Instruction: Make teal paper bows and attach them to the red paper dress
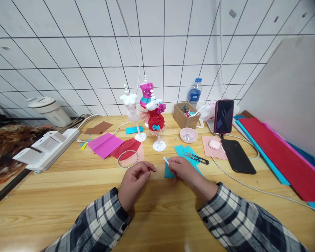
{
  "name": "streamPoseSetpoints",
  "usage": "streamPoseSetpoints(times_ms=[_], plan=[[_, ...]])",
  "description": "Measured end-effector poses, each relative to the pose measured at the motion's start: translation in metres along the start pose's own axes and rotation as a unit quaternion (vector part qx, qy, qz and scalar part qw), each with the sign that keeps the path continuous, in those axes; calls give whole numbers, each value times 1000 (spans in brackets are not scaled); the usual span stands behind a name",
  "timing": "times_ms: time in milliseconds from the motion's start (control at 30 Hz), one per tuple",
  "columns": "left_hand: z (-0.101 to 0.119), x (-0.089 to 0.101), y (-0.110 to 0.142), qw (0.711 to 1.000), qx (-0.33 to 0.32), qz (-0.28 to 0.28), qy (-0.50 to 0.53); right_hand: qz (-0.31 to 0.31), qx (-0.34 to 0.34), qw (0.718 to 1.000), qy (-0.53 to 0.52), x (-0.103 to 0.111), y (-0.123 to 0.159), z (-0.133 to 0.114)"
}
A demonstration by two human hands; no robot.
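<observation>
My left hand hovers over the wooden table, fingers curled with thumb and forefinger close together; whatever they pinch, if anything, is too small to name. In my right hand is a short white stick, its tip pointing up and left. Beneath that hand lie turquoise pieces of fabric or paper, with black thread snips resting on them. A thin metal ring is just beyond my left hand. Behind stand small dress forms: one bare white, one in a red dress, one in a magenta top.
Magenta and red sheets lie left, near a white power strip. A pink bowl of small shiny bits, a cardboard box, a propped phone and a black phone stand or lie right. A cable crosses there.
</observation>
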State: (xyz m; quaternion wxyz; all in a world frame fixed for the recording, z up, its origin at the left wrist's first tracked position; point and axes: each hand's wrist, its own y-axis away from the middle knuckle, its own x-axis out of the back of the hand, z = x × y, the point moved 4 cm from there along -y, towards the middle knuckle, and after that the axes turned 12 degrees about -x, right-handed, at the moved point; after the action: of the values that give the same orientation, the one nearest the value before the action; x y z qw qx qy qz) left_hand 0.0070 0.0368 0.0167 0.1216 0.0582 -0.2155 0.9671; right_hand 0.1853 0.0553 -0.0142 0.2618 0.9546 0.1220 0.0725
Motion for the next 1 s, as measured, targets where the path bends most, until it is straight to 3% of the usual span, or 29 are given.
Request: streamPoseSetpoints(times_ms=[100,167,200,267,367,467,633,800,833,900,1000], plan=[[-8,2,2,999,30,16,25,48,28,997,48,19,2,-7],[-8,3,2,999,32,22,4,126,92,978,140,40,9,-27],[-7,3,1,999,27,26,-11,190,136,950,209,53,14,-42],[-4,3,0,999,19,28,-41,334,195,858,338,82,23,-77],[-1,0,-2,998,18,20,-60,452,157,744,466,121,15,-122],[-1,1,-3,997,22,26,-76,477,97,700,523,148,-13,-145],[-5,3,-2,994,22,34,-102,472,99,687,543,162,-51,-154],[-8,-1,-3,995,26,18,-90,489,137,687,520,156,-45,-161],[-8,-1,-3,996,31,17,-84,496,169,694,495,147,-37,-159],[-8,-2,-3,996,46,24,-69,478,295,724,400,117,-15,-145],[-8,-2,-3,997,58,40,-40,275,423,794,340,52,14,-101]])
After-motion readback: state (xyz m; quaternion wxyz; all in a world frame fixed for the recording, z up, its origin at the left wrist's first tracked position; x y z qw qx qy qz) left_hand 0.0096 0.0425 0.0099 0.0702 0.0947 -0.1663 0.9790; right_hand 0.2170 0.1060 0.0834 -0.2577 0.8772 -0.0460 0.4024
